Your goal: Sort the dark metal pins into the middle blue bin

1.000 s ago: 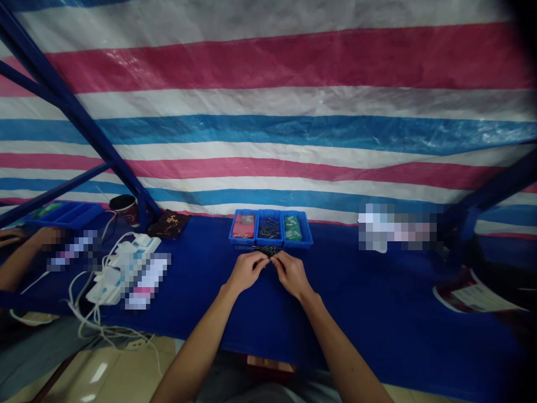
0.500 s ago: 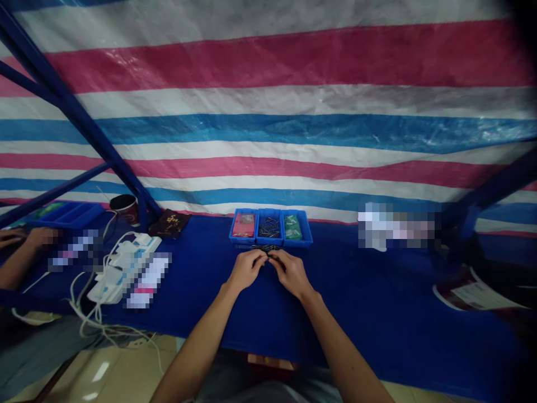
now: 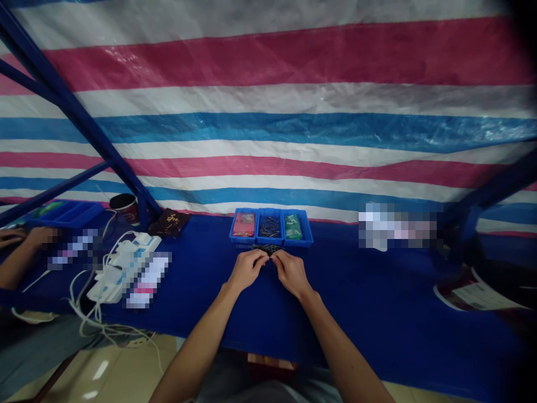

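Observation:
My left hand (image 3: 249,267) and my right hand (image 3: 291,272) meet fingertip to fingertip above the blue table. Both are pinched closed, and whatever sits between the fingers is too small to make out. Just beyond the fingertips lies a small pile of thin dark pin-like pieces (image 3: 265,247). Behind it stand three joined blue bins (image 3: 271,242). The left bin holds a pink bag (image 3: 244,224) with small pieces on it, the middle one loose dark pin-like pieces (image 3: 269,226), the right one a green bag (image 3: 292,227) with small pale pieces.
On the left are a white power strip (image 3: 126,271) with tangled cables, a dark packet (image 3: 170,223) and a cup (image 3: 125,208). Farther left, a co-worker's hand (image 3: 39,238) rests near a blue tray (image 3: 69,214). A dark red round object (image 3: 457,291) stands at right. A striped sheet hangs behind.
My right fingertips have shifted slightly to the right, and more of the dark pile shows behind them. The left hand has barely moved.

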Available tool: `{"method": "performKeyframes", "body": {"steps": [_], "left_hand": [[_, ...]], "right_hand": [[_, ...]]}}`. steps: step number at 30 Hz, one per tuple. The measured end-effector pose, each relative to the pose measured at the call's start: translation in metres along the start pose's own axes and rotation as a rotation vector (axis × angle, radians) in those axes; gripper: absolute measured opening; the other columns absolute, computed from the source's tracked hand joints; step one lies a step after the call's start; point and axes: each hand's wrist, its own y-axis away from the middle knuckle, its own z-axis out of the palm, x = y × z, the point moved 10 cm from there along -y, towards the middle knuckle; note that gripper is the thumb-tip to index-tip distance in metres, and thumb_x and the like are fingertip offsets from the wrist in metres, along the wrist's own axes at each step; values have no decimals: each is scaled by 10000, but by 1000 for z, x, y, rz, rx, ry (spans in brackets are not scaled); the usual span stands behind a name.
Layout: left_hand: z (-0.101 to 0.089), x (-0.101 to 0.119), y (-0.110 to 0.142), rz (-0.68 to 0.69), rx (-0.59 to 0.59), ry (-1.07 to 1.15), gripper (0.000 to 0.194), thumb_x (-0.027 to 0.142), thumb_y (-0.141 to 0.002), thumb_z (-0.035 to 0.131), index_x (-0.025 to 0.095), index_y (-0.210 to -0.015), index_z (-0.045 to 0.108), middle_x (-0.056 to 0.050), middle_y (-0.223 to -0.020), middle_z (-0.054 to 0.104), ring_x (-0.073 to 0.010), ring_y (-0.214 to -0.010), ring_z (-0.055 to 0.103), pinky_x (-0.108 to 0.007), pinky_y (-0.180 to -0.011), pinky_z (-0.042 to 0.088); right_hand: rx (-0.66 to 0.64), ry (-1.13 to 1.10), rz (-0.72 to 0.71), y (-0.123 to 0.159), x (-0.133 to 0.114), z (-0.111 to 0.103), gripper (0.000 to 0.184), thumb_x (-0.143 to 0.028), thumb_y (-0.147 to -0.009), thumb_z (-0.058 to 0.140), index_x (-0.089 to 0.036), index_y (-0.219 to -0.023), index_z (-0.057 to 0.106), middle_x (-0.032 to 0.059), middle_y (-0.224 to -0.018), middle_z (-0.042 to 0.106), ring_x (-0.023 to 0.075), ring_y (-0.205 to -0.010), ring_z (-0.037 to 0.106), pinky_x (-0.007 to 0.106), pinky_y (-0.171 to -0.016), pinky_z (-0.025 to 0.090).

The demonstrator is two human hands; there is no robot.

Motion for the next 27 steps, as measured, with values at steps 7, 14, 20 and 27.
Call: {"method": "performKeyframes", "body": {"steps": [7,14,20,27], "left_hand": [[-3,5,0,24,11,9,251,314,-989,525,180,-890,712,-36,-752,673,-148,-691,609,-253,-709,461],[-4,8,0,41,35,-6,238,308,-981,544,170,-888,715,-47,-761,671,-147,-689,600,-252,-693,459],[-15,13,0,56,113,-27,236,299,-976,555,161,-864,710,-24,-689,612,-126,-620,540,-241,-629,415],[-42,7,3,13,357,-76,220,316,-951,596,172,-868,741,-25,-681,619,-131,-619,544,-257,-661,444]], "right_hand": [[6,30,35,0,7,0,425,-345,-1059,343,-210,-693,512,4,-589,566,130,-508,527,253,-555,301],[25,49,60,1,12,1,462,-368,-1064,354,-201,-665,518,-8,-548,534,118,-482,493,264,-553,275],[125,52,91,1,17,-14,471,-389,-1051,392,-203,-623,458,-12,-545,503,119,-508,458,265,-582,287],[150,8,170,4,30,-20,480,-430,-1044,373,-208,-620,410,-19,-543,469,114,-506,435,257,-558,290]]}}
